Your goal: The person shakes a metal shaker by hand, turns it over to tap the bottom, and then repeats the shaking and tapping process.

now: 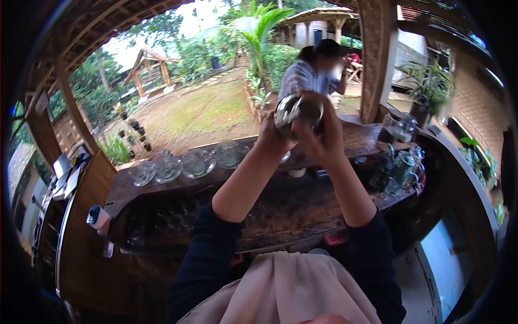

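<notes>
Cloth (286, 286) hangs nearest; my left hand (273, 138) and right hand (328, 144) clasp a vessel (286, 112), likely stiff, slippery, safest by its sides.

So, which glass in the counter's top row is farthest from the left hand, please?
The glass at the row's left end; all others there stand nearer the left hand.
</notes>
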Motion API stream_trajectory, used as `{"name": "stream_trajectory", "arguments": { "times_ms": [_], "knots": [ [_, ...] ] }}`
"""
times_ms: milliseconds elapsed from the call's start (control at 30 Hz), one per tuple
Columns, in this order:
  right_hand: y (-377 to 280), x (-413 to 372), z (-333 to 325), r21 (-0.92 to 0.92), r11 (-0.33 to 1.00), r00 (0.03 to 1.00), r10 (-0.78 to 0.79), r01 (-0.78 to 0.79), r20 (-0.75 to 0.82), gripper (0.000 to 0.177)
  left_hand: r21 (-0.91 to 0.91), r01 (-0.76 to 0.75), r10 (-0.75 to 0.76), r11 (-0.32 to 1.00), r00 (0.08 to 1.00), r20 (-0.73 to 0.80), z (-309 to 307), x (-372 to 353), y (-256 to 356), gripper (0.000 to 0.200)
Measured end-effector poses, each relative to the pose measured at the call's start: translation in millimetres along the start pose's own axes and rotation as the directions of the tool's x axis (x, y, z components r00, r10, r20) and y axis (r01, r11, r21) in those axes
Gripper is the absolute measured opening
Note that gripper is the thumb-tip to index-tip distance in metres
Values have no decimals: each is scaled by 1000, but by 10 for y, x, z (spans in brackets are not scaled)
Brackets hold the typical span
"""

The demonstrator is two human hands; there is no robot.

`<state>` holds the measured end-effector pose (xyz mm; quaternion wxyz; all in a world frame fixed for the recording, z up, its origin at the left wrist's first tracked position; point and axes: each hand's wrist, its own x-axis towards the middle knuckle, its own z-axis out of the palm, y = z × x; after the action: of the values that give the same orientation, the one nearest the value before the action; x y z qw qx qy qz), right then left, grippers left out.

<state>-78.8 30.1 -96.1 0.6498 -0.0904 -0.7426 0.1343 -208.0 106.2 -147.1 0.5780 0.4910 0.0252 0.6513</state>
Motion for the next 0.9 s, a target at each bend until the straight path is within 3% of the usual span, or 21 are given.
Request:
{"name": "stream_trajectory", "arguments": {
  "times_ms": [33, 67, 100, 133, 167, 233, 267, 300, 367, 400, 433, 467, 500, 567, 633, 667, 700, 767, 800, 867, 900],
  "knots": [
    [-81, 9, -146, -24, 1000, 1000, -4, 4, -7, 42, -372, 229, -287, 899, 952, -107, 344, -14, 73, 42],
    [-234, 62, -308, -164, 977, 991, -130, 135, 44, 51, -370, 245, -293, 896, 953, -76, 456, 50, 45, 42],
    [-399, 116, -453, -292, 919, 964, -240, 264, 115, 61, -522, 335, -319, 784, 940, 124, 540, 119, 4, 43],
    [-588, 149, -485, -269, 810, 850, -520, 521, 84, 40, -640, 435, -306, 633, 900, 309, 614, 125, -27, 45],
    [-772, 96, -602, -310, 714, 774, -614, 627, 152, 40, -562, 562, -433, 608, 827, 359, 962, 65, 234, 41],
    [-946, -5, -735, -350, 510, 590, -788, 786, 177, 41, -410, 27, 115, 912, 941, 318, 1192, 92, 136, 42],
    [-922, -22, -809, -354, 448, 529, -830, 821, 178, 41, -421, -129, 202, 898, 971, 132, 1582, -17, 181, 44],
    [-866, -19, -916, -372, 424, 518, -831, 826, 202, 41, -431, -119, 199, 895, 969, 146, 1604, 134, 65, 44],
    [-615, 40, -1251, -462, 430, 605, -713, 776, 353, 42, -357, 322, -234, 877, 934, 268, 1440, 647, -263, 46],
    [-389, 133, -1409, -512, 430, 652, -637, 743, 411, 42, -444, 539, -262, 716, 797, 545, 1277, 781, -488, 44],
    [-190, 234, -1464, -542, 546, 751, -596, 639, 284, 43, -448, 544, -259, 709, 793, 552, 1279, 873, -674, 44],
    [-290, 212, -1484, -457, 862, 975, -206, 220, 82, 49, -472, 484, -349, 737, 871, 347, 1365, 962, -873, 45],
    [-336, 204, -1585, -469, 854, 974, -209, 226, 89, 49, -479, 422, -417, 770, 900, 125, 1468, 1027, -997, 48],
    [-389, 211, -1823, -433, 877, 969, -246, 207, -35, 54, -415, 449, -400, 791, 893, 204, 1748, 938, -880, 44],
    [-857, 121, -1952, -617, 566, 821, -506, 547, 264, 57, -445, 631, -122, 635, 651, 750, 1813, 927, -851, 42],
    [-986, 54, -2009, -632, 440, 750, -542, 638, 379, 57, -337, 511, -308, 791, 807, 503, 2241, 589, -482, 40],
    [-960, 66, -2093, -630, 438, 747, -543, 641, 383, 57, 108, 38, -69, 993, 950, 305, 2334, 647, -487, 37],
    [-847, 118, -2276, -627, 412, 715, -598, 661, 361, 52, -237, -199, 298, 951, 795, 528, 2520, 477, -550, 36],
    [-777, 137, -2371, -628, 400, 701, -623, 667, 348, 49, -238, -199, 299, 951, 793, 531, 2548, 559, -632, 36],
    [-639, 152, -2558, -631, 379, 675, -663, 677, 325, 45, -193, 235, -146, 953, 910, 388, 2479, 913, -898, 41],
    [-575, 157, -2645, -632, 368, 660, -682, 682, 315, 43, -257, 450, -233, 855, 776, 586, 2358, 1122, -1045, 38]
  ]
}}
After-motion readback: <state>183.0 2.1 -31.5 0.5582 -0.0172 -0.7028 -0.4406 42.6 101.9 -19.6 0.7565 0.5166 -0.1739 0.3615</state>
